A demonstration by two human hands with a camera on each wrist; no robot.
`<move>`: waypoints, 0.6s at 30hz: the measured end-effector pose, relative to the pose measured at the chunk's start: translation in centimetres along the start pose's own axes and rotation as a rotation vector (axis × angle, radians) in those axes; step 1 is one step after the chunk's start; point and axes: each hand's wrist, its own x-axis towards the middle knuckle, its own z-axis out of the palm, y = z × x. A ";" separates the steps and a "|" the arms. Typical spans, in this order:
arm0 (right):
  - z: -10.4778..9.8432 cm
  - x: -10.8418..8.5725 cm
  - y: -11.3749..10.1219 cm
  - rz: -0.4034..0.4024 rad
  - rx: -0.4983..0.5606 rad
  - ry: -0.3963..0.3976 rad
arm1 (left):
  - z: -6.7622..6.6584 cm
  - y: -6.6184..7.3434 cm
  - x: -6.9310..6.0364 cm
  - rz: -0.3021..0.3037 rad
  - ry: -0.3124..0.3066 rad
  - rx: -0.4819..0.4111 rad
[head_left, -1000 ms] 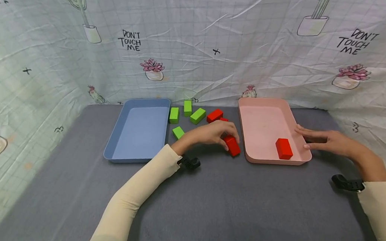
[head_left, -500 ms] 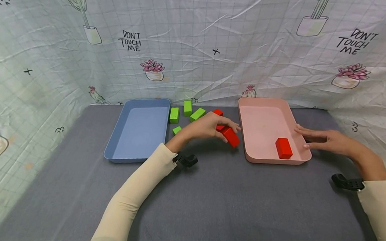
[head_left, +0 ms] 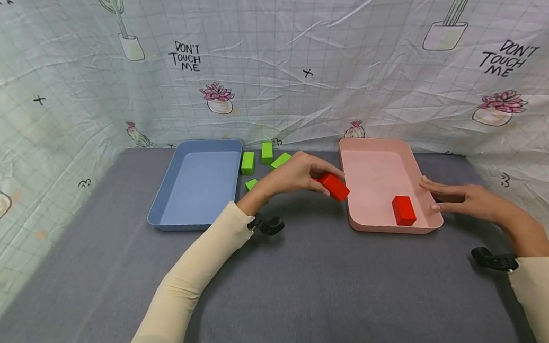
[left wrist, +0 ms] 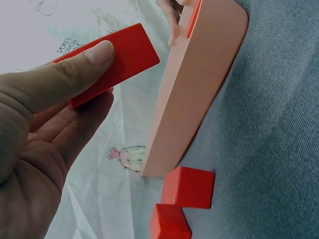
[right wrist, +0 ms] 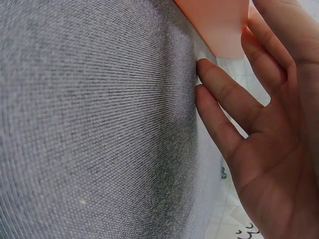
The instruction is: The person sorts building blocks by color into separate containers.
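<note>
My left hand [head_left: 295, 174] pinches a red block [head_left: 334, 187] between thumb and fingers, held up beside the left rim of the pink tray [head_left: 372, 168]. In the left wrist view the thumb lies across this red block [left wrist: 122, 57], and two more red blocks [left wrist: 194, 188] sit on the cloth below; in the head view the hand mostly hides them. Another red block [head_left: 403, 211] lies inside the pink tray near its front right. At the tray's right side is my right hand [head_left: 478, 203], its fingers extended and touching the rim. The right wrist view shows that hand [right wrist: 269, 134] holding nothing.
A blue tray [head_left: 197, 187] stands on the left of the grey cloth [head_left: 323, 297]. Several green blocks [head_left: 248, 163] lie between the trays, some partly behind my left hand. A patterned curtain [head_left: 282, 60] hangs along the back.
The left hand has lifted the red block off the cloth and carried it up to the pink tray's left rim. My right hand has stayed at the tray's right side.
</note>
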 end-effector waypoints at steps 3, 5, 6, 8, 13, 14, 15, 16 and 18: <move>0.1 0.0 0.0 -0.001 0.005 0.002 | 0.1 0.2 0.1 -0.010 0.012 -0.023; 0.1 -0.1 0.0 -0.001 0.008 0.003 | 0.1 0.3 0.2 -0.024 0.019 -0.042; 0.1 -0.1 0.0 0.000 0.008 0.003 | 0.2 0.4 0.3 -0.032 0.020 -0.057; 0.1 -0.1 0.0 0.000 0.010 0.002 | 0.3 0.5 0.4 -0.036 0.022 -0.075; 0.1 -0.1 0.0 0.000 0.020 -0.004 | 0.5 0.7 0.6 -0.006 0.022 -0.100; 0.1 -0.1 0.0 -0.001 0.024 -0.005 | 0.6 0.7 0.7 -0.002 0.021 -0.104; 0.1 -0.1 0.1 0.000 0.023 -0.007 | 0.6 0.8 0.8 -0.002 0.020 -0.107; 0.1 -0.1 0.1 0.000 0.023 -0.006 | 0.7 0.8 0.9 -0.004 0.018 -0.107; 0.1 0.0 0.1 -0.001 0.024 -0.007 | 0.8 0.9 1.0 -0.014 0.016 -0.109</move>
